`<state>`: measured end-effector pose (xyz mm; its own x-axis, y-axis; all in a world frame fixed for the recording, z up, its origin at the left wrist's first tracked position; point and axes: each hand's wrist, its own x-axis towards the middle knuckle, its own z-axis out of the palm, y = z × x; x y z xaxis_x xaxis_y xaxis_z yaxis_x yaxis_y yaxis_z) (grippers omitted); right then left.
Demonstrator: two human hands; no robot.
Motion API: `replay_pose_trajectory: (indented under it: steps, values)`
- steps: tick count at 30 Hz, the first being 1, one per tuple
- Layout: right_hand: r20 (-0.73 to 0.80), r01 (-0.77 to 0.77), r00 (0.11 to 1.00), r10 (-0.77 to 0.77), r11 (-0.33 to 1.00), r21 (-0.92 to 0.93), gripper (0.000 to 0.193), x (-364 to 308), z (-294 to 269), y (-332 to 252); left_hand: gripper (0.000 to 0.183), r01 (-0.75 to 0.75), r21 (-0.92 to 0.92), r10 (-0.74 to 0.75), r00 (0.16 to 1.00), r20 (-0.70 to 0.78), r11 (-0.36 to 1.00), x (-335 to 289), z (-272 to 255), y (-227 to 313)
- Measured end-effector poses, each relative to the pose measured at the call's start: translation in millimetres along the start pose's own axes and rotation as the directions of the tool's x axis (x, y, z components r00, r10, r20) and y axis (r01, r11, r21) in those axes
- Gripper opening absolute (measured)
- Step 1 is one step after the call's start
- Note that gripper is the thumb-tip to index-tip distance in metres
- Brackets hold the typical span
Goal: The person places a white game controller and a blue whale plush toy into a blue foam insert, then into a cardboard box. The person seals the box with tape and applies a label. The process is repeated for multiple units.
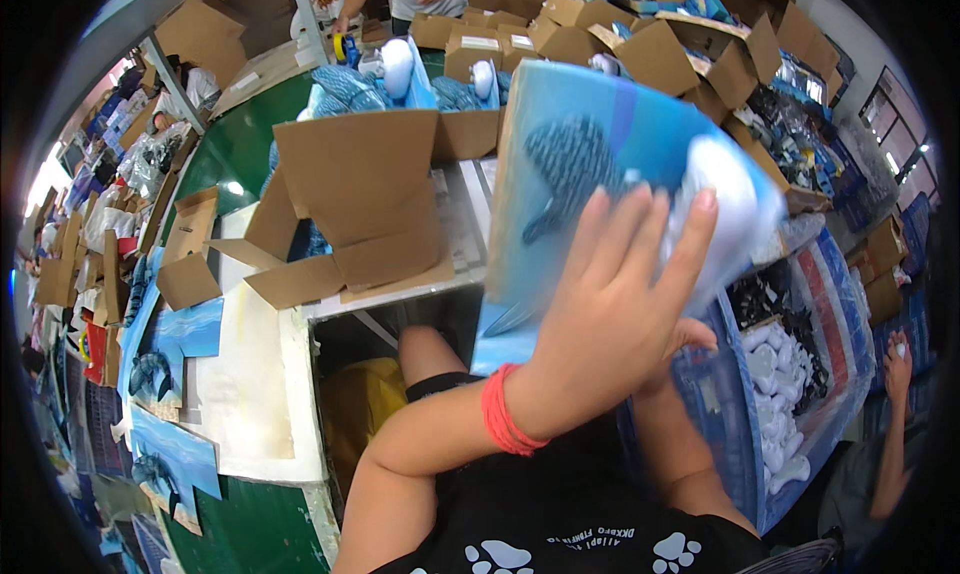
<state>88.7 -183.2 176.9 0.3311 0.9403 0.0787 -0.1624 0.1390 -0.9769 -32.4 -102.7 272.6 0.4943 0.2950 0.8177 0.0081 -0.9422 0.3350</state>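
Observation:
A blue sea-printed cardboard panel [565, 94] is tilted up before me, with a dark textured whale-tail-like shape [570, 164] on its face. A smooth white plastic piece [730, 179], blurred, lies against the panel's right part. My left hand [620, 284], with a red band at the wrist, is laid over the panel with its fingers spread, the fingertips beside the white piece. Behind it comes my right arm; most of my right hand [655, 379] is hidden by the left hand, so its grip does not show.
An opened brown carton [360, 194] stands on the white table ahead. Blue printed cards [175, 439] lie along the left. Several white plastic pieces [775, 394] fill a blue plastic-lined crate at right. Cartons crowd the far side; other people are at the back and right.

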Motion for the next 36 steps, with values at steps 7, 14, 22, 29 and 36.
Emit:
replay_pose_trajectory:
  steps: [7, 14, 22, 29, 36]
  values:
    - [0.182, -0.07, 0.983, 0.023, 0.963, 0.259, 0.052, 254, -49, -95, 0.008, -0.047, 0.262, 0.11, 0.966, -0.232, 0.964, -83, -68, -83]
    - [0.18, -0.555, 0.828, 0.532, 0.823, 0.119, 0.05, 508, -74, -69, 0.111, 0.75, 0.371, -0.411, 0.627, -0.662, 0.547, -246, -94, -204]
    - [-0.373, -0.051, 0.821, -0.433, 0.594, -0.803, 0.058, 537, -114, -68, 0.147, 0.717, 0.336, -0.514, 0.682, -0.52, 0.612, -212, -101, -246]
    - [0.048, 0.434, 0.899, -0.435, 0.876, -0.207, 0.103, 234, 55, 18, 0.162, 0.767, 0.428, -0.493, 0.638, -0.591, 0.479, -198, -120, -259]
    - [0.262, 0.236, 0.958, -0.118, 0.845, -0.479, 0.11, 200, 124, 150, 0.147, 0.778, 0.431, -0.671, 0.62, -0.407, 0.457, -170, -172, -265]
